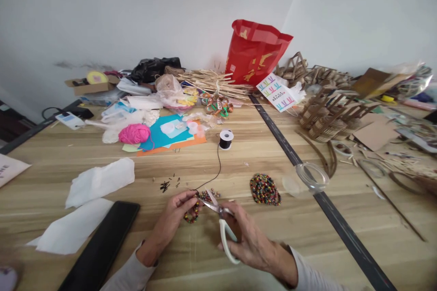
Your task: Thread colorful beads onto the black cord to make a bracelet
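A red bag (254, 52) stands at the back of the wooden surface (259, 154), against the white wall. Just left of the bag lies a bundle of sticks (208, 82), and further left a black bag (154, 68) and a cardboard box (90, 85). Leaning at the bag's right foot is a printed card (278, 92). Right of the bag sit woven baskets (324, 116) and cardboard scraps (373, 134). Well in front of the bag and to its left lie pink yarn (134, 133) on blue paper (163, 136), 2 white tissues (99, 182) and a black case (102, 245). In front of the bag and slightly right lies a clear lid (312, 175).
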{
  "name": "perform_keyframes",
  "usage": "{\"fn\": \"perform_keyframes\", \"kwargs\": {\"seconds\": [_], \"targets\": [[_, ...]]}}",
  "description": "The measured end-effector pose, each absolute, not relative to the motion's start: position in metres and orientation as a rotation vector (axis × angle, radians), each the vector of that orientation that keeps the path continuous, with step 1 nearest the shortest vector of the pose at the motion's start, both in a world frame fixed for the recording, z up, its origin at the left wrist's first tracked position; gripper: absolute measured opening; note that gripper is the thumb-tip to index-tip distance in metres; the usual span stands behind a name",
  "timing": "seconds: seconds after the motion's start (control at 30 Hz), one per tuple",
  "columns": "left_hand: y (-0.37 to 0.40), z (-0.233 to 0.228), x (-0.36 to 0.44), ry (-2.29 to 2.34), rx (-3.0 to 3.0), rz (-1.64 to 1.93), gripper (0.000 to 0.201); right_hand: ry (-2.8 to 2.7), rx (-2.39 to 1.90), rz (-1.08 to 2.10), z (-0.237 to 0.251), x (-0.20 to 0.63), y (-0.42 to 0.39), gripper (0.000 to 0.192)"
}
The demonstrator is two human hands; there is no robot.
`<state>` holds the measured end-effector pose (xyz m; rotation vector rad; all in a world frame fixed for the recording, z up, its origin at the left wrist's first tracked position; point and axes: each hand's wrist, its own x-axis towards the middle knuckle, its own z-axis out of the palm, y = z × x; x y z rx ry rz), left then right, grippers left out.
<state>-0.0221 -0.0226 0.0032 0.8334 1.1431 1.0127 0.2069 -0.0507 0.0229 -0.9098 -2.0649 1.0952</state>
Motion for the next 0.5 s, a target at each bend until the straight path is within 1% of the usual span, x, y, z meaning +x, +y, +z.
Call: {"fn": "perform_keyframes", "kwargs": {"seconds": [0.07,0.3,0.4,0.5], "targets": [[-0.023,0.000,-0.022,1.133,0.852,1.002,0.032,-2.133,-0.936,1.008,0.021,0.207,-0.048,0.067],[-0.023,0.009,-0.018,1.192,0.763,0.993,0.037,-2.317,-1.030,0.573,0.010,0.208,-0.039,0.060],[-0.023,0.011,-0.017,1.202,0.744,1.009,0.035,-2.344,-1.040,0.524,0.011,0.207,-0.036,0.054],[-0.023,0.008,-0.018,1.198,0.744,1.016,0.035,-2.362,-1.029,0.521,0.012,0.208,-0.035,0.054]]}}
